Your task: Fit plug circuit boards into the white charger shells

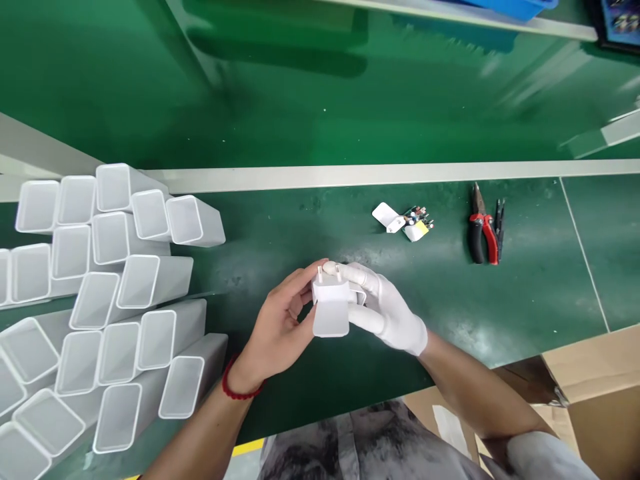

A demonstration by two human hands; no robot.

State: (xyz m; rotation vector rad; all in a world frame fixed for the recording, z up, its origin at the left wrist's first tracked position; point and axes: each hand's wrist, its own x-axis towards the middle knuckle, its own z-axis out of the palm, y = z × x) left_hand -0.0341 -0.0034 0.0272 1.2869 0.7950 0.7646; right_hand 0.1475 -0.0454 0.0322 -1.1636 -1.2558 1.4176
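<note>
A white plug housing (331,310) with two round pins pointing away from me is held between both hands over the green bench. My bare left hand (284,325), with a red bracelet at the wrist, grips its left side between thumb and fingers. In a white glove, my right hand (389,308) closes on its right side, fingertips up by the pins. Beyond the hands lie a small white casing (389,217) and a bundle of small wired parts (417,222).
Many translucent white housings (139,281) are stacked on the left of the bench (530,293). Red-and-black pliers (483,230) and black tweezers or snips (500,223) lie at the right. An open cardboard box (595,373) stands at the lower right. A pale rail (320,177) crosses behind.
</note>
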